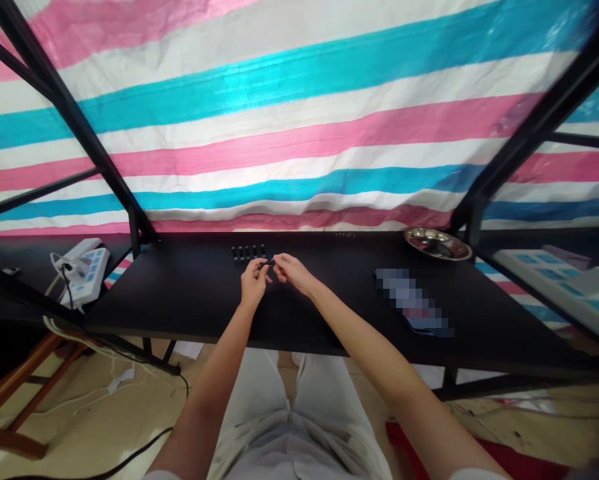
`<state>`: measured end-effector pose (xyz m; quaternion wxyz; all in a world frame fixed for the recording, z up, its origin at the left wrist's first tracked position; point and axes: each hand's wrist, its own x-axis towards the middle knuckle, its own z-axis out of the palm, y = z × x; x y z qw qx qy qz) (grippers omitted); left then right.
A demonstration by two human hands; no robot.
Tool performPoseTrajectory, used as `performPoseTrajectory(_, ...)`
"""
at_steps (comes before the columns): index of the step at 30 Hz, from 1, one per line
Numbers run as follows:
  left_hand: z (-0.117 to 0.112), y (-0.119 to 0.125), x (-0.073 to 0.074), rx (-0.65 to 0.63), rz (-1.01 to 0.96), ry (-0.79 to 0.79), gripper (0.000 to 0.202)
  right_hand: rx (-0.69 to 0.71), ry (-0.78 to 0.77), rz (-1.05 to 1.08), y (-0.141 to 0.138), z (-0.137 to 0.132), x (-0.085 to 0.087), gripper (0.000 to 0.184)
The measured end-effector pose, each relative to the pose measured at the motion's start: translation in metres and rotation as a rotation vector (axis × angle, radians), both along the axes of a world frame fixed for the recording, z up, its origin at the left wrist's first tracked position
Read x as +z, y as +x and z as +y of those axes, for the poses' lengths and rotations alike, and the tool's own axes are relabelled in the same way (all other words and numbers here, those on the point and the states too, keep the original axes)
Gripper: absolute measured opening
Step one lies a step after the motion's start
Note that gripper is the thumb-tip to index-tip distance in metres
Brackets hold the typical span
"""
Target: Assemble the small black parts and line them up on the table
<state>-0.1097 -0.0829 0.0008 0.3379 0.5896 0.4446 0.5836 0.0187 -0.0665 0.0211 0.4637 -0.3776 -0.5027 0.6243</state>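
Note:
Above the black table (189, 300), my left hand (253, 281) and my right hand (290, 272) meet, fingers pinched. Between their fingertips is a small dark stick-like piece (268, 263), gripped from both sides; its exact kind is too small to make out. Just behind my left hand, several short black cylinders (248, 253) form a row, with light spots at their ends. My fingers partly cover the piece in my hands.
A round shiny metal tray (437, 244) lies at the back right. A blurred-out flat object (413, 301) rests right of my arm. Tiny pale pieces (345, 235) line the back edge. Power strips (87, 277) lie left; black frame posts (472, 207) flank the table.

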Motion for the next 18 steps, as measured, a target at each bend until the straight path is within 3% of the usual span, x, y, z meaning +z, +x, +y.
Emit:
performPoseTrajectory(5,0.000,0.001,-0.001,-0.030,0.000,-0.015,0.028,-0.031,-0.051,0.147,0.003,-0.003,0.003,0.037)
performPoseTrajectory(18,-0.001,0.002,-0.002,-0.029,0.036,-0.032,0.027,-0.058,-0.069,0.171,0.010,-0.001,-0.001,0.038)
